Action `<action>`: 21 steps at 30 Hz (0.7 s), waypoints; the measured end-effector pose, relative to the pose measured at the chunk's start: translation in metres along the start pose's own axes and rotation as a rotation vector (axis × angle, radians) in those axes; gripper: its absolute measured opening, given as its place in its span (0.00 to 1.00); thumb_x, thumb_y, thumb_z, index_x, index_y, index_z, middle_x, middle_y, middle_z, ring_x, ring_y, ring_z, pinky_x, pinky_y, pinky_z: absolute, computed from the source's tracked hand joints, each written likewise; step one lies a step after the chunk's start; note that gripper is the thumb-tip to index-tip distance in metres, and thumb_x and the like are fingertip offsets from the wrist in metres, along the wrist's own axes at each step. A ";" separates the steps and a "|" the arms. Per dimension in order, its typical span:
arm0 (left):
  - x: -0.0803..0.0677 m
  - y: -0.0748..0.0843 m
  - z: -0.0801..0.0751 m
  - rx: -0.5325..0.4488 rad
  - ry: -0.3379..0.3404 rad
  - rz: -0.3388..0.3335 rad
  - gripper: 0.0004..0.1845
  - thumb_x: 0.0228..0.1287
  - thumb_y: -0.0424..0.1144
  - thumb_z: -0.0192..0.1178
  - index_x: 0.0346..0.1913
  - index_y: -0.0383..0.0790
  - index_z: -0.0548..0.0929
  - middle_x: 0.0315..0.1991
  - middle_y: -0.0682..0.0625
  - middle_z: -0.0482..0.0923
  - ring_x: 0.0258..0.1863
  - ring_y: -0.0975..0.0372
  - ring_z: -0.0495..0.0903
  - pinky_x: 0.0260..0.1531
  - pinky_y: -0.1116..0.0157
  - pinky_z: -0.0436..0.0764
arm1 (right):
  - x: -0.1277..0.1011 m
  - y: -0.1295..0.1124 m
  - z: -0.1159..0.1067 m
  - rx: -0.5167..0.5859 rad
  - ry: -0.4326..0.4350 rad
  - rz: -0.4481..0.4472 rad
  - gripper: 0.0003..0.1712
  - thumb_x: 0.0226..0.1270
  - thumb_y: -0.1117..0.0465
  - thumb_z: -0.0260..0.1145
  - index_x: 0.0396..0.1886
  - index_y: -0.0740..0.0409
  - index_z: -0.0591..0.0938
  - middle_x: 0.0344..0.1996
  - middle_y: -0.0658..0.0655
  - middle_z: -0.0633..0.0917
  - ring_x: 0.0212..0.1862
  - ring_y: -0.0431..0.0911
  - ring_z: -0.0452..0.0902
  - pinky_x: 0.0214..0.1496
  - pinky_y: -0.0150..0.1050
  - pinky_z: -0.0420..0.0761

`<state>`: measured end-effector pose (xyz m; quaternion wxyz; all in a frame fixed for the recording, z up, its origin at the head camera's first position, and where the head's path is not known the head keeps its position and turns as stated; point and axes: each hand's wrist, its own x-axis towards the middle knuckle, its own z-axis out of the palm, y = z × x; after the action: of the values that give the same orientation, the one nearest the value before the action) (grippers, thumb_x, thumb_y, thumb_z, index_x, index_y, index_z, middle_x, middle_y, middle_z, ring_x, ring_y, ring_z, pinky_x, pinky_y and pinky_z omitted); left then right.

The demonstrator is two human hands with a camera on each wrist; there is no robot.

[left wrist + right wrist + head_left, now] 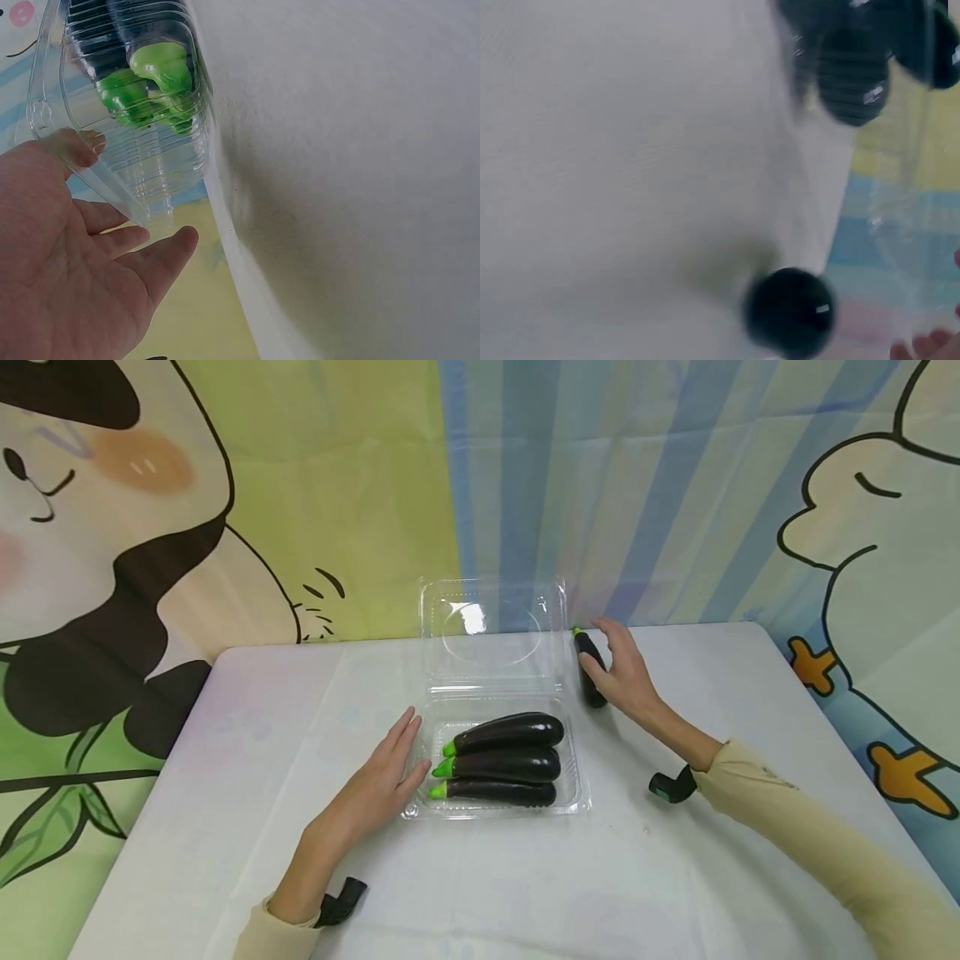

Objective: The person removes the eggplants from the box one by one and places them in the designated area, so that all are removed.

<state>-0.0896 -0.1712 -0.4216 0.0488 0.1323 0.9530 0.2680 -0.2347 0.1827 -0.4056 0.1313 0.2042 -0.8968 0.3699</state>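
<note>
Two bare hands work at a white-covered table. Toward the left, the left hand lies flat with fingers straight and together, their tips touching the left rim of a clear plastic clamshell box that sits near the middle of the table. Three dark purple eggplants with green stems lie side by side in its tray, stems pointing left. The box's transparent hinged lid stands open toward the far edge. Just right of the lid, near the far edge, the right hand curls its fingers and thumb around a fourth dark purple eggplant lying on the table.
</note>
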 end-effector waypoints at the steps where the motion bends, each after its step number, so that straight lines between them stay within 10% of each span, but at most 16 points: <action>1: 0.000 0.000 0.000 -0.003 0.000 -0.001 0.36 0.68 0.52 0.45 0.73 0.45 0.45 0.75 0.52 0.37 0.73 0.57 0.46 0.69 0.52 0.58 | 0.000 -0.007 -0.002 -0.006 -0.006 -0.073 0.30 0.63 0.62 0.59 0.64 0.64 0.65 0.62 0.66 0.68 0.63 0.58 0.64 0.62 0.54 0.69; 8: 0.000 0.000 -0.001 -0.010 0.004 0.008 0.36 0.68 0.52 0.46 0.73 0.44 0.46 0.75 0.52 0.38 0.73 0.57 0.47 0.69 0.53 0.59 | -0.008 -0.056 -0.007 -0.016 -0.313 -0.391 0.22 0.63 0.59 0.61 0.57 0.56 0.75 0.54 0.56 0.79 0.54 0.48 0.76 0.55 0.47 0.78; 13: -0.001 0.000 -0.002 0.002 0.049 0.035 0.35 0.67 0.51 0.48 0.71 0.40 0.51 0.74 0.52 0.41 0.72 0.56 0.51 0.67 0.52 0.62 | -0.013 -0.069 0.004 -0.016 -0.517 -0.401 0.23 0.64 0.52 0.60 0.59 0.50 0.74 0.56 0.50 0.77 0.60 0.44 0.72 0.60 0.44 0.75; 21: 0.000 0.004 -0.001 -0.086 0.078 0.033 0.37 0.63 0.45 0.56 0.71 0.40 0.54 0.74 0.52 0.46 0.58 0.57 0.75 0.57 0.55 0.75 | -0.018 -0.065 0.020 0.043 -0.574 -0.368 0.24 0.61 0.52 0.63 0.57 0.52 0.76 0.55 0.50 0.79 0.58 0.44 0.73 0.60 0.44 0.75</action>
<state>-0.0891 -0.1681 -0.4190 0.0128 0.1352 0.9394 0.3147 -0.1899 0.1318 -0.3866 -0.0661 0.4612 -0.8373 0.2861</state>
